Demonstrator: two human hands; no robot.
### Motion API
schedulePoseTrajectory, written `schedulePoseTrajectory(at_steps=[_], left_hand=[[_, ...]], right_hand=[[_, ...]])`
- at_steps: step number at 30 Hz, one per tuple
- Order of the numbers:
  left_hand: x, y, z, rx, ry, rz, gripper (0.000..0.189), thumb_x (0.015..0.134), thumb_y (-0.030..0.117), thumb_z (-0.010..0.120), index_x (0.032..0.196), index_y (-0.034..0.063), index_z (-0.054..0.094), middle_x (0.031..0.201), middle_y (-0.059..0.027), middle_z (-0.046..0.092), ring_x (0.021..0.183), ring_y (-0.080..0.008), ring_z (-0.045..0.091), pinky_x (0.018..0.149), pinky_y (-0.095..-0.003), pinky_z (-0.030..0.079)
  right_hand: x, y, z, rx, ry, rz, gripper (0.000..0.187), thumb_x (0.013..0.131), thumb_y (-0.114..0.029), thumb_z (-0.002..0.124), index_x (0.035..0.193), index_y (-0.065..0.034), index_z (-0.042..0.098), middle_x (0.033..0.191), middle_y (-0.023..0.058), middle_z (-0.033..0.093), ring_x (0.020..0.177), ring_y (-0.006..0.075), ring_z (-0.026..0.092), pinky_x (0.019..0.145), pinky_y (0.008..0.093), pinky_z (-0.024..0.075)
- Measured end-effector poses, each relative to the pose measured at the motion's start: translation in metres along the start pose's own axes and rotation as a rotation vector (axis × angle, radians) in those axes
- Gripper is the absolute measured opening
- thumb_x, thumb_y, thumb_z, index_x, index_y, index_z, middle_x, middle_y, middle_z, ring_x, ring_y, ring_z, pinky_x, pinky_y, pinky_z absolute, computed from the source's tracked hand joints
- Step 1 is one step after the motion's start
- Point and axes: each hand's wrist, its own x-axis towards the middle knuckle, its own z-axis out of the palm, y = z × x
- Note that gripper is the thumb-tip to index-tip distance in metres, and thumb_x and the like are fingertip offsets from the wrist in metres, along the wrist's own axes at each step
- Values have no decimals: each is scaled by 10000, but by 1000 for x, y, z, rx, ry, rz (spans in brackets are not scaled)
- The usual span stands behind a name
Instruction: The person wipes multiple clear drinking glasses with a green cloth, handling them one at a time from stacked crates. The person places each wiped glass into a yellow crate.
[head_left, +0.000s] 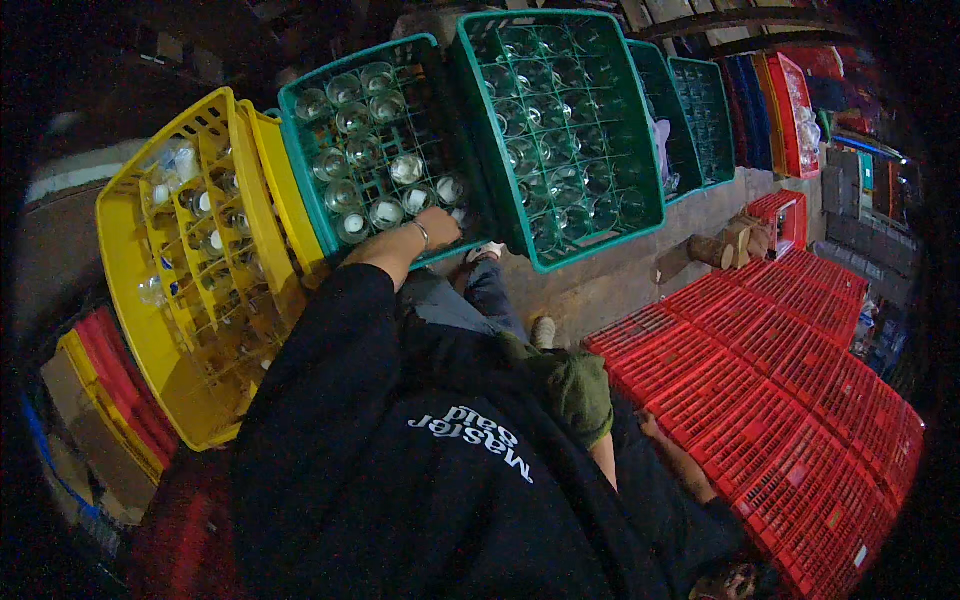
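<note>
My left hand (439, 226), with a bracelet at the wrist, reaches down into the near right corner of a teal plastic divided crate (307, 196). Its fingers point downward and are hidden, so what they touch cannot be told. Right around it stand clear glass cups; one beside the wrist (417, 199) and one just beyond the knuckles (450, 189) show something white inside. Further up the same crate, several glass cups (352, 118) sit in separate compartments, while other compartments look dark. My right hand is out of view.
A green crate (637, 180) full of clear glasses adjoins on the right. On the left stands a yellow divided crate (169, 367) with glass containers. Stacked red crates (765, 360) fill the right side. Another person's forearm (679, 461) reaches against them. Wood blocks (712, 253) lie on the floor.
</note>
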Motion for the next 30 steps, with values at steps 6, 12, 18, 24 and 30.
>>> schedulePoseTrajectory(at_steps=[6, 12, 18, 24, 30], left_hand=[[-15, 4, -4, -531, 800, -848, 426, 819, 284, 626, 1215, 145, 556, 1326, -144, 453, 960, -395, 618, 749, -488, 538], [-42, -18, 13, -467, 481, -665, 310, 860, 205, 519, 1151, 100, 542, 1157, -150, 588, 879, -373, 668, 726, -489, 541], [-31, 18, 62, -389, 492, -808, 216, 857, 122, 533, 1044, 79, 632, 1112, -134, 630, 839, -358, 679, 665, -466, 565], [-43, 2, 30, -329, 524, -895, 189, 848, 203, 559, 939, 87, 678, 841, -143, 690, 736, -352, 670, 634, -475, 531], [-86, 56, 4, -447, 1146, -806, 157, 837, 143, 598, 940, 111, 713, 874, -84, 665, 869, -270, 583, 749, -365, 463]], right_hand=[[4, 18, -25, 7, -40, -149, 119, 879, -143, 546, 858, -51, 618, 719, 152, 602, 611, 351, 554, 542, 438, 422], [12, 43, -31, 30, -57, -263, 124, 870, -152, 554, 857, -52, 626, 723, 160, 604, 603, 357, 552, 538, 443, 417], [38, 68, -56, 13, -83, -388, 130, 860, -162, 561, 856, -53, 633, 727, 167, 605, 596, 362, 549, 533, 448, 412], [48, 87, -70, 63, -30, -422, 168, 817, -217, 613, 901, -77, 653, 819, 152, 631, 752, 370, 580, 639, 477, 444], [77, 127, -25, 73, -89, -548, 244, 781, -209, 639, 998, -97, 641, 977, 134, 638, 917, 375, 561, 768, 486, 454]])
